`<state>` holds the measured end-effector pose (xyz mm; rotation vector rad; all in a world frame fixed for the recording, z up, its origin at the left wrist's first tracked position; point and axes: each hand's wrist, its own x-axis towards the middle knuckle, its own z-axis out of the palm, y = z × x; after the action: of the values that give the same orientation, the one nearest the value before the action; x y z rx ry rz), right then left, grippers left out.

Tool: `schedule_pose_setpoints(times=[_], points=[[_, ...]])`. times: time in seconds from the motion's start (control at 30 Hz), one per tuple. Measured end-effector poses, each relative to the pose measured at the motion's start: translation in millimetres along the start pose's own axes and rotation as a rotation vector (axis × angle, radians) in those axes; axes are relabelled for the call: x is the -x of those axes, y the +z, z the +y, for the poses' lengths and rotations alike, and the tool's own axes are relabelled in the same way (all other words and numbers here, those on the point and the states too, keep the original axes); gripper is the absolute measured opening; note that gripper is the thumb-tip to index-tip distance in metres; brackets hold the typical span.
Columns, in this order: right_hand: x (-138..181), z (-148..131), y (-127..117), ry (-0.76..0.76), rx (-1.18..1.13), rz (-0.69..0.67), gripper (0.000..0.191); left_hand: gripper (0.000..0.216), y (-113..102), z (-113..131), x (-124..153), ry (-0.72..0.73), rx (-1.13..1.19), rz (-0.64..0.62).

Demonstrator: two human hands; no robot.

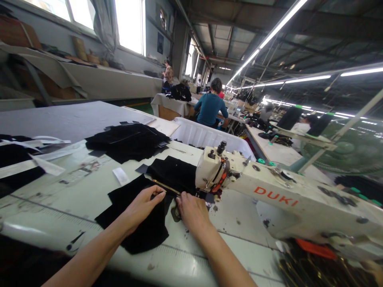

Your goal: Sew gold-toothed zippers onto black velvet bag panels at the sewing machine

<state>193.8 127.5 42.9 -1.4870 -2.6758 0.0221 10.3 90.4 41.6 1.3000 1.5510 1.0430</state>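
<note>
A strip of zipper (167, 187) with gold teeth lies between two black fabric pieces and runs toward the needle area of a sewing machine (239, 179) marked DUKI. My left hand (148, 202) is closed, thumb and forefinger pinched at the edge of the nearer black fabric piece (146, 235), just below the zipper. Close to the presser foot, my right hand (193, 211) has its fingers bent down on the zipper's near end; its fingertips are partly hidden. The farther black fabric piece (175, 171) reaches up to the machine head.
A pile of black fabric pieces (128, 139) lies farther back, with a small white tag (120, 175) nearer. White strips (44, 161) are at left. Behind the table stands a white plastic bin (209, 135). Gold-toothed zippers (314, 267) hang at lower right. A person (212, 105) sits ahead.
</note>
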Motion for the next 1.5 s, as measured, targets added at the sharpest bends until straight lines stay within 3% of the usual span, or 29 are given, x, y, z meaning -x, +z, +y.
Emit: schedule_pose_setpoints(times=[0.1, 0.2, 0.4, 0.5, 0.6, 0.7, 0.8, 0.87, 0.93, 1.1, 1.27, 1.5], points=[[-2.0, 0.1, 2.4, 0.0, -0.028, 0.006, 0.022, 0.046, 2.2, 1.6, 0.4, 0.017, -0.029, 0.004], [-3.6, 2.2, 2.4, -0.003, -0.072, 0.012, 0.023, 0.046, -9.7, -1.1, 4.1, 0.024, -0.045, 0.003], [7.3, 8.5, -3.1, 0.042, -0.228, 0.067, 0.029, 0.052, -79.6, -21.9, 15.9, -0.003, -0.211, -0.027], [18.7, -4.8, -3.4, 0.065, -0.33, 0.115, 0.032, 0.049, -99.3, -9.9, 13.1, 0.067, -0.433, -0.073], [28.3, -33.4, 1.3, -0.007, -0.427, 0.14, 0.023, 0.049, -88.2, 21.0, 0.8, 0.192, -0.64, -0.049], [34.2, -60.4, 9.1, -0.046, -0.459, 0.149, 0.028, 0.045, -53.1, 45.6, -17.0, 0.197, -0.821, -0.136], [39.0, -67.7, 12.5, -0.068, -0.39, 0.112, 0.025, 0.033, -19.4, 48.2, -31.5, 0.129, -0.975, -0.222], [41.4, -60.2, 9.7, -0.141, -0.296, 0.077, 0.018, 0.026, -8.6, 40.9, -36.2, 0.108, -1.024, -0.253], [40.7, -47.2, 4.8, -0.153, -0.194, 0.063, 0.012, 0.022, -7.4, 32.5, -37.2, 0.107, -1.021, -0.28], [17.5, -21.7, 1.7, 0.019, -0.026, 0.088, 0.015, 0.019, -18.0, 22.9, -31.4, 0.131, -0.865, -0.34], [-1.9, -20.9, 8.7, -0.091, 0.046, 0.082, 0.015, 0.018, -17.7, 23.0, -25.8, 0.115, -0.745, -0.305], [-1.3, -23.8, 4.6, -0.12, 0.091, 0.08, 0.015, 0.018, -10.7, 20.7, -22.2, 0.104, -0.639, -0.245]])
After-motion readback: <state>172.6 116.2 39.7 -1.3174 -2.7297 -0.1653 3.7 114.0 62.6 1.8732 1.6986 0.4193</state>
